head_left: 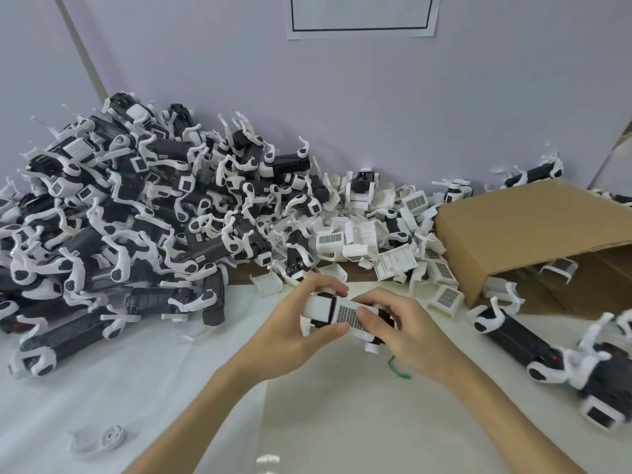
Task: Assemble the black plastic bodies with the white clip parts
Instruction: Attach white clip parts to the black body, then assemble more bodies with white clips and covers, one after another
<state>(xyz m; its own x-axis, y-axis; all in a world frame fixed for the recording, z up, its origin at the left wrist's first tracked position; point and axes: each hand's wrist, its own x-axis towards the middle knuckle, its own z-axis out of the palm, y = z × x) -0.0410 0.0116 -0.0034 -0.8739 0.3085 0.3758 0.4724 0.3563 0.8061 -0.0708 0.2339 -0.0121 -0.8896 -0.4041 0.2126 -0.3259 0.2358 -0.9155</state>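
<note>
The black plastic body [383, 319] with white legs is between our two hands, held just above the white-covered bench [136, 388], in front of the heap of loose white clip parts [376, 248]. On its upper face we are seating one white clip part with a small grid of holes [345, 314].

To do this step well, we think the clip should lie square to the body, and we should press evenly on both ends until it seats, not force one corner alone.

The grip of the left hand [294, 333] is closed around the near end: the fingers curl over the top and the thumb lies along the lower edge of the clip. The right hand [407, 340] wraps the far end of the body, and its thumb presses on the grid face. If the clip is fully seated, we cannot tell.

A big pile of assembled black and white units [130, 213] lies at the left, and an open brown cardboard box [530, 227] at the right.
</note>
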